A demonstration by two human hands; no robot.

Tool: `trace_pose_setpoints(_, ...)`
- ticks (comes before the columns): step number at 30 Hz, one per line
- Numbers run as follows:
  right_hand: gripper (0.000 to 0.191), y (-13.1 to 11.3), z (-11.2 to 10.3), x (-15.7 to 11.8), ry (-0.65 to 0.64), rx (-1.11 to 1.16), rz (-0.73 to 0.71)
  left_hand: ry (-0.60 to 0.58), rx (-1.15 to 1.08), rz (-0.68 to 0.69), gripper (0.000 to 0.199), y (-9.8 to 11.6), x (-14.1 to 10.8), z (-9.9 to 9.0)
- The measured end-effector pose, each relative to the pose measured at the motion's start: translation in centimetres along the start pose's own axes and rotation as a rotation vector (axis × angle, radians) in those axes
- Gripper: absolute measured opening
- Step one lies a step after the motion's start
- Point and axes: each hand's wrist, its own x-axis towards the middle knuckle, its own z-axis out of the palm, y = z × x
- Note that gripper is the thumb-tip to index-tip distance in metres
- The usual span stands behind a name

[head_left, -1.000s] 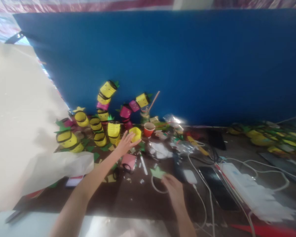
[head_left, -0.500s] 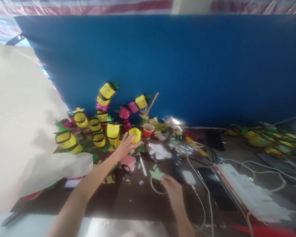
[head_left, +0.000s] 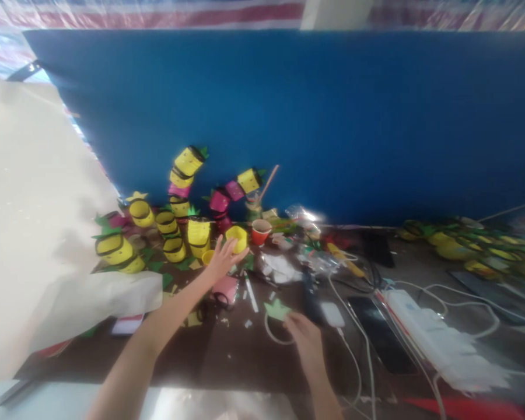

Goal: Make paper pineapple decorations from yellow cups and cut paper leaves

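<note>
My left hand reaches to the middle of the cluttered table with its fingers spread. Its fingertips overlap the near side of a yellow paper ring, seemingly touching it; whether they press on it is blurred. Closer to me, my right hand pinches the edge of a pale green paper leaf crown, its points facing away. Under my left hand lies a pink piece with a dark band. A white marker rests between the two hands.
Yellow paper pineapples crowd the left and back. A red paper cup stands behind my left hand. White cables, a black phone and a white power strip lie right. A blue panel borders the table.
The whole view has shifted slightly left. Both hands keep their places, the left at the yellow ring and the right on the green leaf crown.
</note>
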Motion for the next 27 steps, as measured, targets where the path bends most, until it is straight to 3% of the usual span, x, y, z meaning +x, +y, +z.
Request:
trace_pose_setpoints(15,0.028,0.0,0.0,0.0,-0.019,0.018,0.011,0.05,-0.094,-0.103,0.065,0.4,0.6,1.0)
trace_pose_setpoints(21,0.027,0.0,-0.1,0.0,-0.009,0.008,0.01,0.01,-0.067,-0.091,0.073,0.3,1.0,0.7)
trace_pose_setpoints(27,0.025,0.0,-0.1,0.0,-0.026,0.016,0.017,0.04,-0.008,-0.098,0.064,-0.3,1.5,0.6)
